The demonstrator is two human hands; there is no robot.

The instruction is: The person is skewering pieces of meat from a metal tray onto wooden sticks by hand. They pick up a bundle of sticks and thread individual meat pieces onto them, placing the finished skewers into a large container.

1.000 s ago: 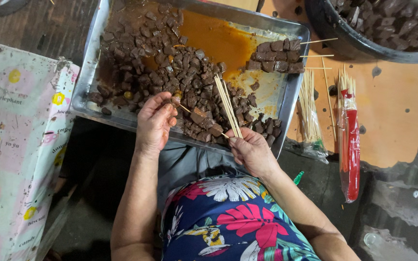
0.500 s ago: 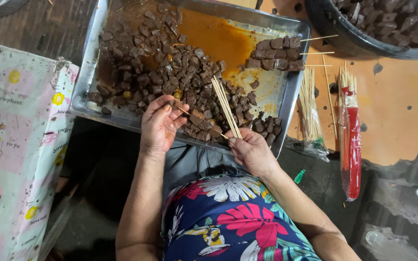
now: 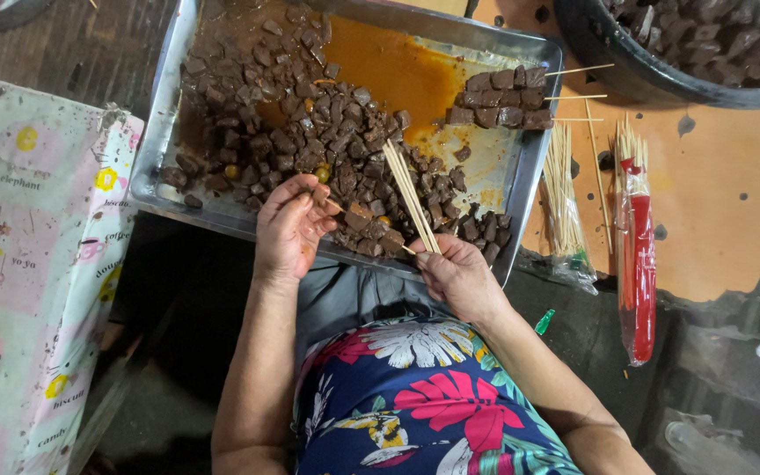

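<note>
A metal tray (image 3: 153,167) holds many dark brown meat cubes (image 3: 301,132) in orange sauce. My left hand (image 3: 288,230) rests at the tray's near edge, fingers pinched on a cube that sits on a thin wooden skewer (image 3: 343,209). My right hand (image 3: 455,273) grips a bundle of bare bamboo skewers (image 3: 408,193) that fans up over the meat. A few loaded skewers (image 3: 503,101) lie at the tray's right end, their sticks pointing right.
A dark bowl of more meat (image 3: 697,44) sits at the top right on an orange surface (image 3: 723,176). Loose and bagged skewers (image 3: 560,193) and a red-wrapped pack (image 3: 639,255) lie right of the tray. A patterned cloth (image 3: 37,264) covers something at the left.
My left hand has shifted slightly down and closed its fingers on a meat cube at the skewer. The right hand with the skewer bundle has barely moved.
</note>
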